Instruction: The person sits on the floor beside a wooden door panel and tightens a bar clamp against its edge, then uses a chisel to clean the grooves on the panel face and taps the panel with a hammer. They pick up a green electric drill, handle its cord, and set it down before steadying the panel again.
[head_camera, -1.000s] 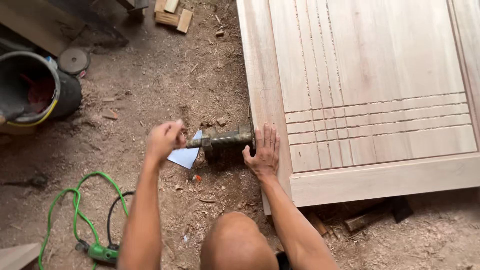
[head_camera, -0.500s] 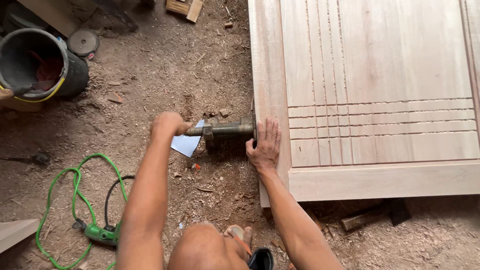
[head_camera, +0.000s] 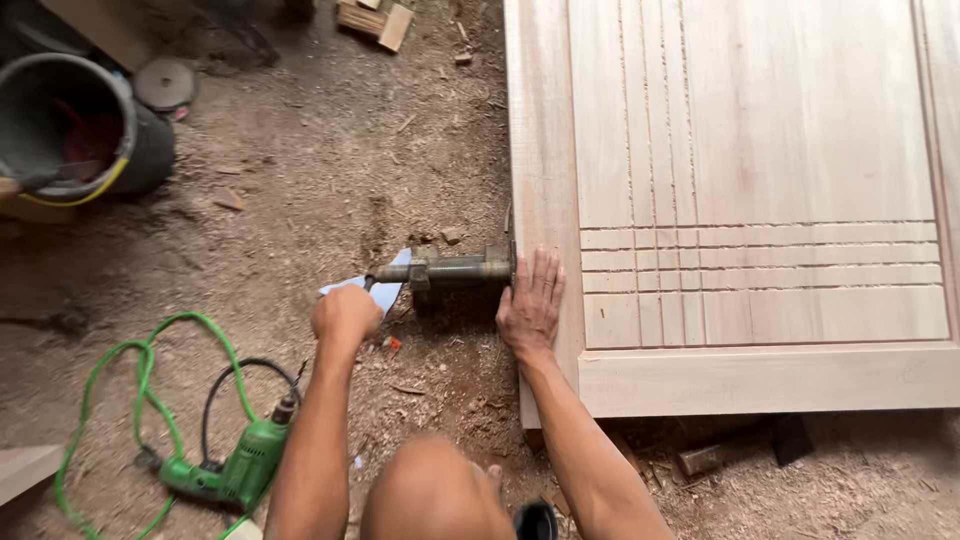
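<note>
Bucket: one dark bucket (head_camera: 65, 130) stood far left of the door panel, up at the picture's top left, with one round disc (head_camera: 165, 83) just beside it.
Drill: one green drill (head_camera: 232, 472) lay on the sawdust floor (head_camera: 300, 180) well left of the door panel and low in the view; its green cord looped further left.
Open room: a broad strip of bare sawdust ran between the bucket and the door panel's left edge, broken only by chips and a few wood offcuts (head_camera: 378, 18) near the top.
Left hand: one left hand (head_camera: 345, 312) was closed in a fist round the outer end of the clamp, left of the door panel, apart from it.
Clamp: one dark metal clamp (head_camera: 445, 271) lay level, its head butted against the door panel's left edge.
Right hand: one right hand (head_camera: 531, 300) lay open and flat, fingers spread, on the door panel's left stile, just beside the clamp head.
Door panel: one pale wooden door panel (head_camera: 760, 160) lay flat, filling the right side; its lower edge overhung dark scraps on the floor.
</note>
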